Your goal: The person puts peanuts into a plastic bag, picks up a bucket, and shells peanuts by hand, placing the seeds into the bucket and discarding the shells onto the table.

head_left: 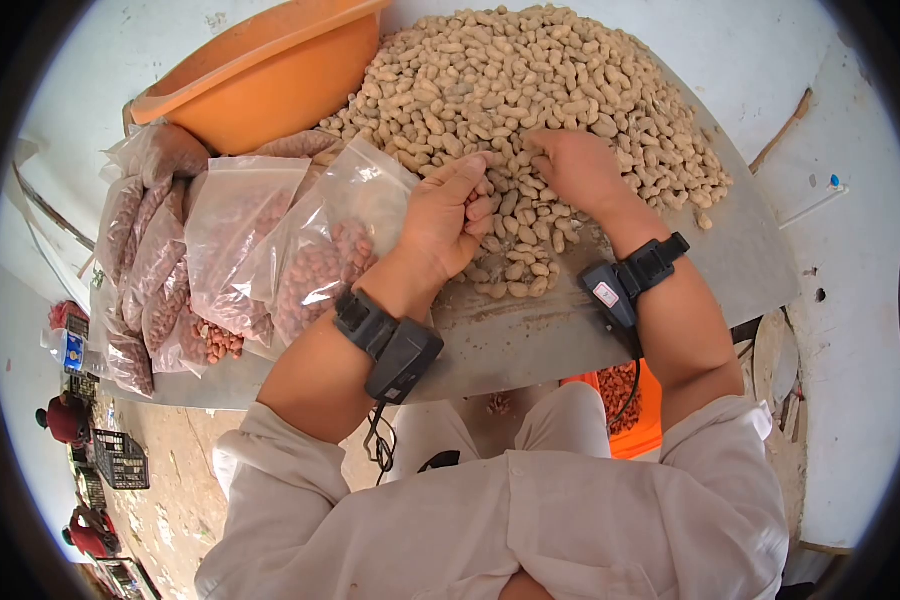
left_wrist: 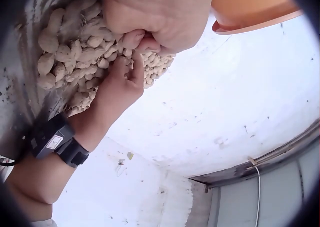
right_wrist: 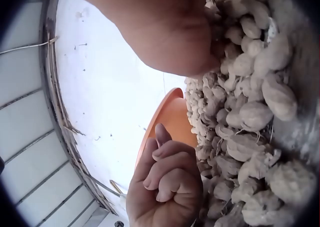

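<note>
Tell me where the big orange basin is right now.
In the head view, the orange basin sits at the upper left, beside the peanut pile and just beyond the plastic bags.

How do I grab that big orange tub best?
I'd hook my fingers under the left end of the tub's rim, coming from the left: that lip sticks out, while peanuts crowd the right side and bags lie in front.

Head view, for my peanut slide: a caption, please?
Left hand and right hand at a heap of unshelled peanuts, beside bagged kernels and an orange basin.
</note>
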{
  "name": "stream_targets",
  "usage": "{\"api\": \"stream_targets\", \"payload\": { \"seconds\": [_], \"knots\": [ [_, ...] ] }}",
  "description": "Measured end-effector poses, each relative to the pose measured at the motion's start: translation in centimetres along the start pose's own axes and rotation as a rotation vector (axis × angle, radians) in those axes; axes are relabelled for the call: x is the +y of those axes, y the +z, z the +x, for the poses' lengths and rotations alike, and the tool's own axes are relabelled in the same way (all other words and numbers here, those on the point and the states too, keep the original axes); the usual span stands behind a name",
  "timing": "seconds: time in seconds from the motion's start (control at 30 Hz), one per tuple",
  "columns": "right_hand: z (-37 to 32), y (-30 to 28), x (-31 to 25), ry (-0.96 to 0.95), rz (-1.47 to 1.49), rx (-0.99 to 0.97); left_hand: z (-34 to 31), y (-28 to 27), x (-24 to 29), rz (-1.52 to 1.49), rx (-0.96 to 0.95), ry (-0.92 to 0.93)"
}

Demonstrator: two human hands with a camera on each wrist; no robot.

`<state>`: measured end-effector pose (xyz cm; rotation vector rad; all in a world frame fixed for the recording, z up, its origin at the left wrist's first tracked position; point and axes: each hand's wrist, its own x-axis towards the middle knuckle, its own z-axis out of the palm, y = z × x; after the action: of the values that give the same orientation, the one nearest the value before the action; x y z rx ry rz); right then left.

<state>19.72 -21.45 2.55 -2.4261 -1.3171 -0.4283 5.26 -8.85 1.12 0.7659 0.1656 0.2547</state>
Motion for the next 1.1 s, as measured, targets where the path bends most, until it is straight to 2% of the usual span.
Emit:
{"api": "stream_targets", "payload": {
  "seconds": [0.13,0.23,0.43,0.53,0.63,0.73,0.83,0.93,1.1],
  "knots": [
    [0.0,-0.1,0.4,-0.005,0.205,0.095,0.0,-0.1,0.0,0.041,0.030,0.039],
    [-0.2,-0.1,0.3,-0.046,0.101,0.088,-0.1,0.1,-0.1,0.065,0.057,0.066],
    [-0.4,-0.3,0.1,0.005,0.024,-0.029,-0.2,0.2,0.0,0.083,0.055,0.070],
    [-0.4,-0.2,0.2,-0.008,0.183,0.045,-0.4,0.2,0.1,0.099,0.050,0.084],
    [-0.4,0.1,0.5,-0.048,0.474,0.038,-0.3,0.1,0.0,0.140,0.051,0.121],
    [-0.6,-0.1,-0.1,-0.002,0.938,-0.127,0.0,0.0,-0.4,0.243,0.041,0.186],
    [-1.2,-1.4,-0.9,0.101,1.308,-0.431,-0.2,0.2,-0.1,0.321,-0.042,0.160],
    [-1.3,-1.0,-1.0,0.102,1.487,-0.475,-0.5,0.3,0.1,0.315,-0.109,0.129],
    [-1.4,-0.7,-1.4,0.113,1.538,-0.427,-0.6,0.1,0.2,0.337,-0.140,0.164]
  ]
}}
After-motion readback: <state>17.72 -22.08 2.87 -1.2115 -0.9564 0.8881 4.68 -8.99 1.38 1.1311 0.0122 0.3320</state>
